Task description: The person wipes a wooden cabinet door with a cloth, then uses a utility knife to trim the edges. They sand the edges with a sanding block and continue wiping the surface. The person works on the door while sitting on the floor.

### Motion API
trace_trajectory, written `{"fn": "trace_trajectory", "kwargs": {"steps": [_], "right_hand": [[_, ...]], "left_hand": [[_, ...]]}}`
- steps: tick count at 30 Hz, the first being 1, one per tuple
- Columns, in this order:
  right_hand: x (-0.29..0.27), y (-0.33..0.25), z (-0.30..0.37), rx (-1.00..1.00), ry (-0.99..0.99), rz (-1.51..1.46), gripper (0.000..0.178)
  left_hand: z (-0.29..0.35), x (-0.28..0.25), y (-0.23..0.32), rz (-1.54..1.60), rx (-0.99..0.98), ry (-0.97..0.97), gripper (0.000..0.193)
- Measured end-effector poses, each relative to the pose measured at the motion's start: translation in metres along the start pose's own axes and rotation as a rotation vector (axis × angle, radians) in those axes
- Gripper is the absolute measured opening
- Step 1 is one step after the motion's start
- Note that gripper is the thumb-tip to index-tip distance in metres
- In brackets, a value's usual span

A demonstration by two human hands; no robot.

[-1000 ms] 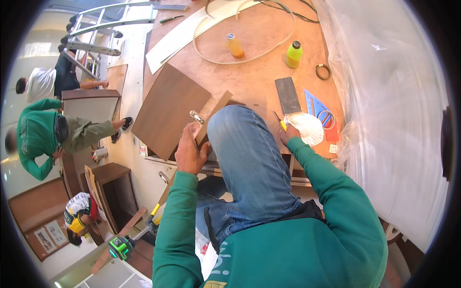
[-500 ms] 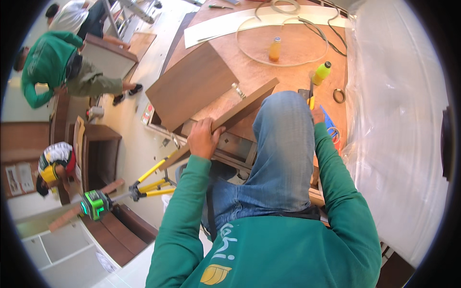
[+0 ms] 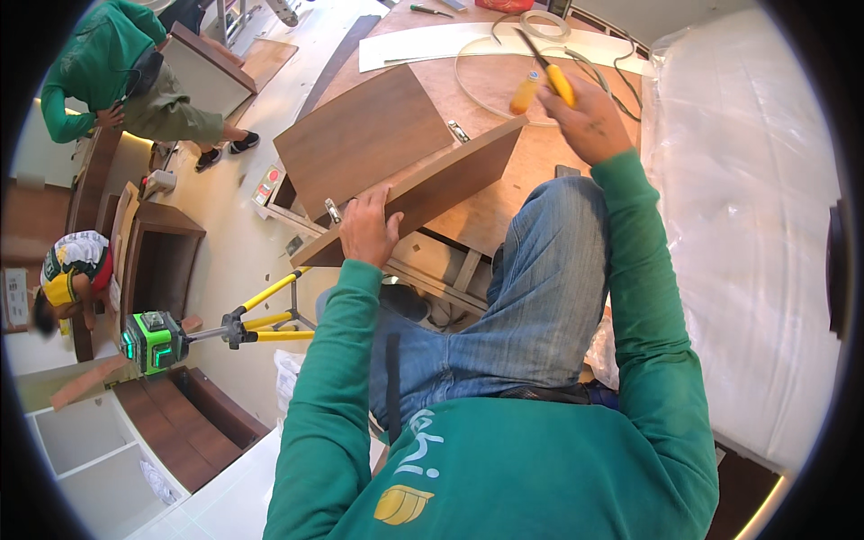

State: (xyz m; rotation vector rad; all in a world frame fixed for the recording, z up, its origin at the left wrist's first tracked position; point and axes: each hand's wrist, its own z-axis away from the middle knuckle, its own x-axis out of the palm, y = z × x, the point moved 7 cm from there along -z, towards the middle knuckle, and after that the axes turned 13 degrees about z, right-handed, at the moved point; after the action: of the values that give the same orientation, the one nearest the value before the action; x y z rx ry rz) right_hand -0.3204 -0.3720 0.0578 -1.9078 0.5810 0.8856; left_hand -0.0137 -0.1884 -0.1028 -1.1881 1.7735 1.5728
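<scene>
In my right hand (image 3: 589, 117), raised over the work table, is a yellow-handled tool (image 3: 560, 85) with a narrow dark shaft pointing up and left. My left hand (image 3: 369, 225) grips the near end of a tilted brown board (image 3: 450, 180), its fingers over the top edge. A wider brown panel (image 3: 360, 144) leans beyond that board. One metal hinge (image 3: 459, 131) sits near the far end between them, and another hinge (image 3: 333, 211) is near my left hand. My bent knee (image 3: 562, 216) is just right of the board.
A green laser level (image 3: 153, 342) stands on a yellow tripod (image 3: 265, 315) at left. Beyond are a co-worker in green (image 3: 103, 58) and another bending person (image 3: 76, 261). An orange bottle (image 3: 525, 93), white strips (image 3: 414, 47) and coiled tubing (image 3: 544, 27) lie on the table (image 3: 468, 216). Plastic sheeting (image 3: 729, 180) hangs right.
My right hand has risen from beside my knee and moved forward with the yellow-handled tool. My left hand has shifted slightly left and down, still on the board. The view has shifted slightly.
</scene>
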Motion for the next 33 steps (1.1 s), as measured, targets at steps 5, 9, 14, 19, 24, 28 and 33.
{"fn": "trace_trajectory", "kwargs": {"steps": [5,9,14,19,24,28,33], "right_hand": [[0.019,-0.033,0.005,0.072,0.033,-0.008,0.037],[0.043,0.019,0.011,0.302,-0.16,0.014,0.036],[0.044,0.033,0.024,0.567,-0.222,-0.182,0.033],[0.053,0.089,0.043,0.986,0.146,-0.469,0.049],[0.159,0.116,0.118,1.166,0.165,-0.496,0.095],[0.216,0.135,0.16,1.14,0.364,-0.532,0.103],[0.196,0.114,0.173,1.181,0.288,-0.258,0.065]], "left_hand": [[-0.006,-0.001,0.007,-0.035,-0.025,-0.074,0.051],[-0.001,0.003,0.003,-0.053,0.011,-0.115,0.045],[0.013,0.004,0.002,-0.025,-0.022,-0.192,0.032],[0.02,0.006,-0.005,-0.006,-0.054,-0.233,0.03],[0.024,0.013,-0.001,0.003,-0.103,-0.38,0.034],[0.038,0.021,0.002,0.059,-0.098,-0.511,0.051],[0.035,0.002,-0.032,0.555,-0.251,-0.547,0.07]]}}
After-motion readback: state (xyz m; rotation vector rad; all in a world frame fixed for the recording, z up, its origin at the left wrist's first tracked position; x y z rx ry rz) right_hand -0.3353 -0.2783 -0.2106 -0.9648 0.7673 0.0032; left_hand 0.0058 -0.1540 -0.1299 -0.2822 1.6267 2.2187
